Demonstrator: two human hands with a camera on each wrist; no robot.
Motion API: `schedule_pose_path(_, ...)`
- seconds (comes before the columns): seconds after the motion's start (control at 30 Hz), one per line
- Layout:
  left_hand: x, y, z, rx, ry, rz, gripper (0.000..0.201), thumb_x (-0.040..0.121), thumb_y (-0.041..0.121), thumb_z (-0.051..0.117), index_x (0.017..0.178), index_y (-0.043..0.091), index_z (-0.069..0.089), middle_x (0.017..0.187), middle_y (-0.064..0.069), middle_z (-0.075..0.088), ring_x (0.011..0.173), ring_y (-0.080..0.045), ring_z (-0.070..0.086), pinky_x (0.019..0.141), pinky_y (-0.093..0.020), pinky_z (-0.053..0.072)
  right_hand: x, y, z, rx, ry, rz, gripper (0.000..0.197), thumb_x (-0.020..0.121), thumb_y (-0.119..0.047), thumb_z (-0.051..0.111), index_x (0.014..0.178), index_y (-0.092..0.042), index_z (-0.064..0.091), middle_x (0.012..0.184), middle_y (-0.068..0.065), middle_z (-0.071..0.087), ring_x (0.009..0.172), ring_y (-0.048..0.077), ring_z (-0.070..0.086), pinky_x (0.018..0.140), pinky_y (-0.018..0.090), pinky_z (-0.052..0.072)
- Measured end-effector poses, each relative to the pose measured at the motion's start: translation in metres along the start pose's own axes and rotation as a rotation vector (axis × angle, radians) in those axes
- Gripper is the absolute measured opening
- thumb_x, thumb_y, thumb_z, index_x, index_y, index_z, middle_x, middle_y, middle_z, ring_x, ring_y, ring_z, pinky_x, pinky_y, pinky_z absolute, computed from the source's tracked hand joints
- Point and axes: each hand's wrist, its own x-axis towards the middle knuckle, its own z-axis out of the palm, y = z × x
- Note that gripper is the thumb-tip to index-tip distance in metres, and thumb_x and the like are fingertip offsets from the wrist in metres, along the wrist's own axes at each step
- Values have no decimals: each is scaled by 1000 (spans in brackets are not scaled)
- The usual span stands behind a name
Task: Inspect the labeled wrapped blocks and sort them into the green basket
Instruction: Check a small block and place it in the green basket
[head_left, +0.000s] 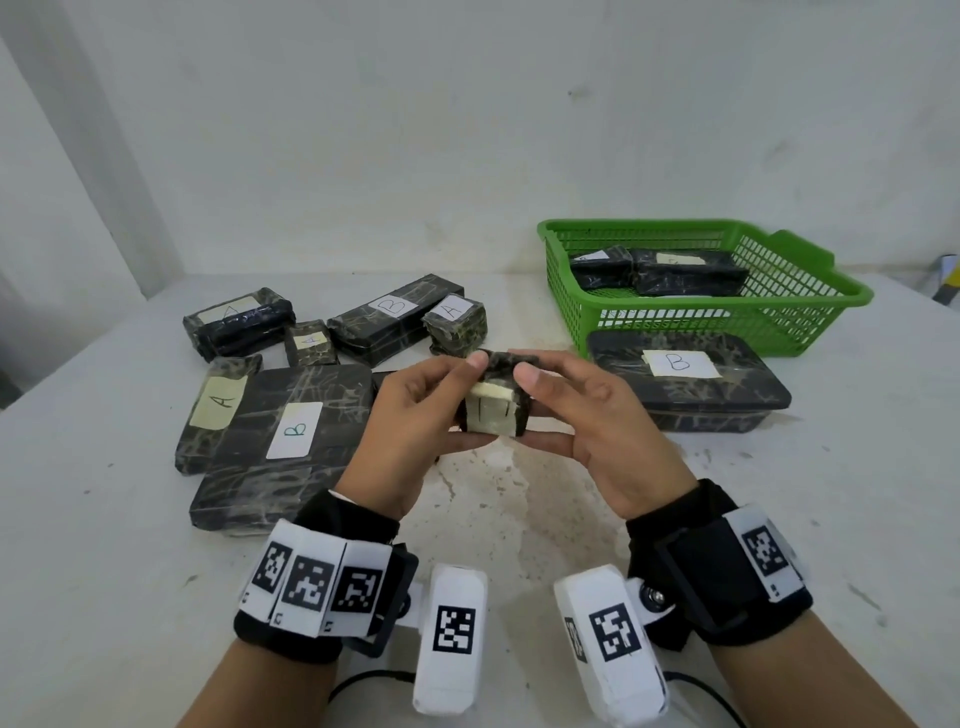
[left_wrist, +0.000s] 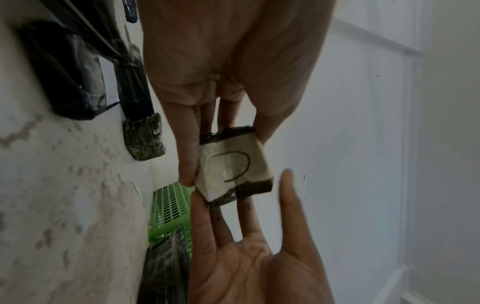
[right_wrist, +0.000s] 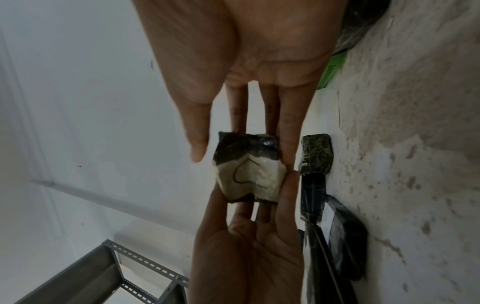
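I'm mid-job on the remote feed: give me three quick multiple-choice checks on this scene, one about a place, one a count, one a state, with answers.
1. Where is the small wrapped block?
A. In the basket
B. Held above the table between both hands
C. Lying on the table by the wall

2. How many wrapped blocks show inside the green basket?
A. None
B. Two
C. Five

3. How are the left hand and right hand engaged?
A. Both pinch the block with thumb and fingers
B. Both rest flat on the table
C. Only the left touches it

Answers: 1 B, the head view shows it raised between the hands, its pale label facing the person. 2 B, two dark blocks lie side by side in it. 3 A, fingertips of each hand meet the block from opposite sides.
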Motion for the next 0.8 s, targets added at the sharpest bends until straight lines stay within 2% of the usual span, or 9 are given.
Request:
schedule_pose_path(0.1,1,0,0,-27,16,-60,37,97,35,52,106,3,69,106,-22,70,97,-34,69,79,-40,61,1,3,1,1,-3,-17,60,64,-31,77,120,-23,60,101,4,72,97,16,69,87,33,58)
schedule_pose_path(0.23,0,3,1,-16,-24,-63,47,89,47,61,114,8,67,117,-22,66,109,-38,65,93,-49,55,4,8,1,-9,91,-63,38,70,-30,74,102,-13,62,96,9,72,88,19,66,84,38,55)
schedule_pose_path(0.3,1,3,0,-31,-77,7,41,87,40,62,118,13,64,113,-15,68,106,-29,66,89,-41,57,4,5,0,15,83,-65,29,73,-31,71,93,-11,65,85,5,70,76,15,63,70,32,55)
schedule_pose_path(0.37,0,4,-3,-67,-162,79,47,83,29,67,129,17,59,113,-6,69,105,-21,65,85,-34,56,4,1,-2,48,67,-53,25,73,-30,69,89,-11,65,78,2,69,66,11,60,59,24,50)
schedule_pose_path(0.47,0,3,-7,-48,-254,149,72,70,18,77,137,21,54,125,-14,62,111,-30,63,94,-45,54,3,-2,-4,81,77,-41,24,74,-33,67,86,-12,67,75,2,67,62,11,57,53,23,47)
schedule_pose_path(0.57,2,2,-7,-4,-239,166,77,65,15,82,136,25,56,120,-10,64,108,-30,63,96,-46,53,4,-5,-5,134,85,-13,24,76,-38,67,82,-16,72,83,9,65,66,15,56,54,25,46)
schedule_pose_path(0.63,1,2,-4,21,-209,172,71,65,19,83,132,25,60,121,-6,66,110,-30,64,94,-45,54,2,-7,-6,172,49,25,32,79,-46,70,88,-15,74,92,15,67,70,16,58,54,25,48)
schedule_pose_path(0.7,1,6,0,53,-152,197,64,63,25,84,124,21,65,120,-7,68,111,-31,65,92,-42,55,1,-10,-6,241,-4,56,49,73,-55,75,99,-13,75,102,17,70,76,17,64,58,25,53)
schedule_pose_path(0.8,2,21,8,86,-69,255,61,59,31,85,115,12,67,110,-7,72,105,-28,68,92,-41,56,1,-21,-5,379,-48,66,71,68,-49,84,119,-3,66,115,21,68,87,21,69,67,28,59)
